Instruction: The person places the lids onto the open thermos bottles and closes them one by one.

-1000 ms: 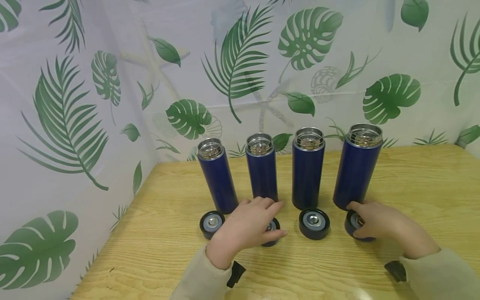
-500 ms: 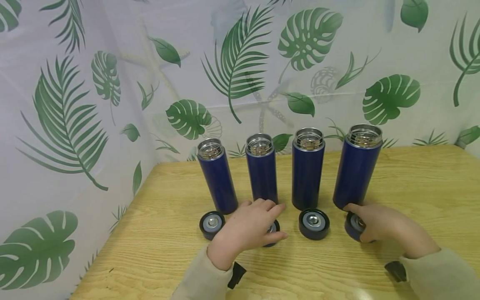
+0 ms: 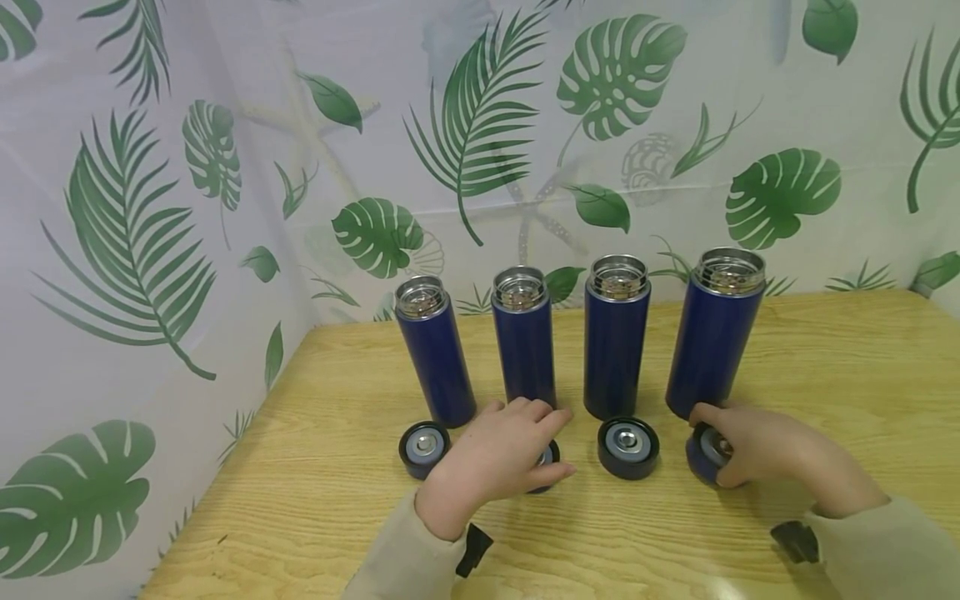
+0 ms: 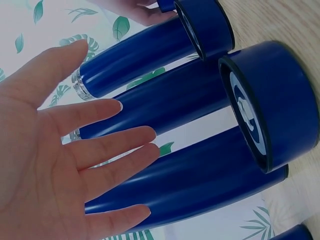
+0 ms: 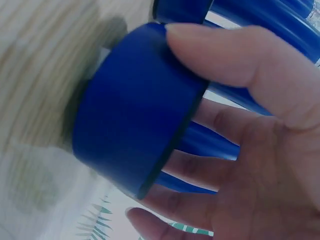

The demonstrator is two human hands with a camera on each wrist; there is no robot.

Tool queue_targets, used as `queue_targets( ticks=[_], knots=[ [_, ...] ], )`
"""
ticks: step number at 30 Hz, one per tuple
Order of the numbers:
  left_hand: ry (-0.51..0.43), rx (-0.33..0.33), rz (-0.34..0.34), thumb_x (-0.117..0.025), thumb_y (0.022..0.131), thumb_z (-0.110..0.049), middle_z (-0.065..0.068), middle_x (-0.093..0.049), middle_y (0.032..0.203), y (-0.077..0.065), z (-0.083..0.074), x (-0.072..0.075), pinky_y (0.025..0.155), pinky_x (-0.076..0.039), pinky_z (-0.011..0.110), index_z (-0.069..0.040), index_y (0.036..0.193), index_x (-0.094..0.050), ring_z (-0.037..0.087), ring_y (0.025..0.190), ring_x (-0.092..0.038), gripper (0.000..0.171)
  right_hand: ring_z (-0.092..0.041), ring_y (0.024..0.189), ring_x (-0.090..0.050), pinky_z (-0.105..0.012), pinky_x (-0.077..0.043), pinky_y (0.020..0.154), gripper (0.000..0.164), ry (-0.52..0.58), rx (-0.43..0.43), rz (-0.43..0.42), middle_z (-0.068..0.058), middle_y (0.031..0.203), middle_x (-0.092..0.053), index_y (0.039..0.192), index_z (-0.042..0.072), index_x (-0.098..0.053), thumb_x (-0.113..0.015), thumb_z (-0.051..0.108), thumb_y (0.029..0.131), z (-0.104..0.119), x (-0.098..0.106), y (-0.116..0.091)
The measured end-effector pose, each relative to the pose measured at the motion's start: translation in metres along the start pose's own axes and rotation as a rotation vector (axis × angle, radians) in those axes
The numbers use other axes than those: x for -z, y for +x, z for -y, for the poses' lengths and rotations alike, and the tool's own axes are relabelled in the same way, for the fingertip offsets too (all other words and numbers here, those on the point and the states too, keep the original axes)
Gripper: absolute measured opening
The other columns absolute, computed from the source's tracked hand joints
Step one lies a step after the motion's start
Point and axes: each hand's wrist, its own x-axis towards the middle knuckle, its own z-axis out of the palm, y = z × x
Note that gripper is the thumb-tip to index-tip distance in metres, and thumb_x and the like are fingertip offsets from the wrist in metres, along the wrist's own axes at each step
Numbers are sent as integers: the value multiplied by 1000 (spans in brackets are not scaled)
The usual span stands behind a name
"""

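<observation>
A leaf-print cloth (image 3: pixel 480 100) hangs along the left and back of a wooden counter (image 3: pixel 300 500). Furthest left, a blue bottle (image 3: pixel 438 362) stands upright with its steel mouth uncovered, and in front of it the first cap (image 3: pixel 424 450) lies inner side up, just beside the left hand. The left hand (image 3: pixel 495 458) is spread, its fingers apart and holding nothing, above the second cap (image 3: pixel 552 454), which it partly hides. Behind it stands the second bottle (image 3: pixel 525 350), also uncovered. Next comes the third bottle (image 3: pixel 617 350), with the third cap (image 3: pixel 628 448) lying inner side up near its base. Furthest right, the fourth bottle (image 3: pixel 708 350) stands uncovered; in front of it the right hand (image 3: pixel 776 454) pinches the fourth cap (image 3: pixel 702 462) between thumb and fingers. Whether that cap touches the counter, I cannot tell.
</observation>
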Motion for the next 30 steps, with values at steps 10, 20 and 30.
queue_targets(
  ticks=[10, 20, 30],
  knots=[
    [-9, -5, 2, -46, 86, -53, -2, -53, 113, 0, 0, 1, 81, -42, 36, -17, 128, -46, 15, 102, -50, 55, -17, 66, -42, -31, -36, 54, 53, -28, 29, -107, -4, 79, -44, 110, 8, -48, -71, 24, 65, 14, 1, -2],
    [-6, -6, 15, -45, 86, -53, -2, -53, 113, 0, -1, 0, 82, -42, 37, -17, 129, -46, 15, 102, -49, 56, -17, 66, -44, -32, -37, 52, 55, -62, 20, -107, -7, 84, -45, 112, 10, -53, -71, 30, 65, 17, 4, -4],
    [-3, -14, 22, -45, 86, -53, -2, -53, 113, 1, -1, 0, 83, -42, 36, -18, 128, -46, 15, 103, -49, 55, -15, 63, -45, -31, -37, 50, 51, -25, 21, -131, -4, 82, -46, 105, 11, -47, -71, 30, 64, 20, 7, -6]
  ],
)
